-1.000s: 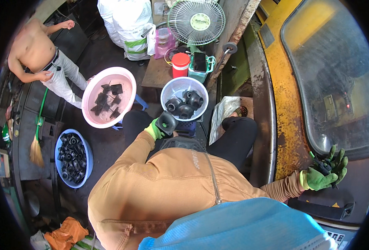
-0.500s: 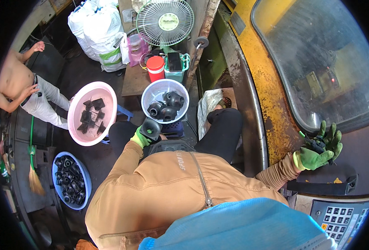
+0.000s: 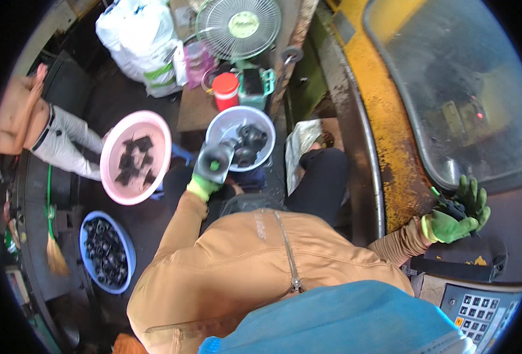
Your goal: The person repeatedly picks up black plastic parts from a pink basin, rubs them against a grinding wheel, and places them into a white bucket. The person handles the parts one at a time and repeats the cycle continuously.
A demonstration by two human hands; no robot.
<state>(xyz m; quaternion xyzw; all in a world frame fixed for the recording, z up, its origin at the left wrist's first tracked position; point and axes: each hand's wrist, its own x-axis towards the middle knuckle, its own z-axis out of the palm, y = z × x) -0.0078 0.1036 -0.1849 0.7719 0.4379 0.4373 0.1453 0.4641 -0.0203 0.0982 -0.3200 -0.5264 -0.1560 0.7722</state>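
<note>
Near the white basin (image 3: 213, 122), my green-gloved left hand (image 3: 204, 186) holds a hollow black rubber part (image 3: 214, 163), its wide square flange tipped upward. A spot of green shows through its hole. Several rounded black rubber parts (image 3: 251, 139) lie in that basin. At far right, beside the machine's door, my green-gloved right hand (image 3: 457, 218) has its fingers raised around a small dark object (image 3: 450, 206) with a bright green tip. Its kind is unclear, and part of it is hidden by the glove.
A pink basin (image 3: 107, 177) with flanged black parts and a blue tub (image 3: 130, 259) of black pieces stand left. Another person (image 3: 31, 118) stands beyond. A fan (image 3: 237, 26), red-lidded container (image 3: 225, 88) and white sacks (image 3: 137, 44) are ahead; the yellow machine (image 3: 385, 112) and keypad (image 3: 476, 312) are right.
My left hand has raised the black part slightly and tilted it, over the near-left rim of the white basin. The right hand stays by the door. The other person's arms have moved; the view has shifted slightly.
</note>
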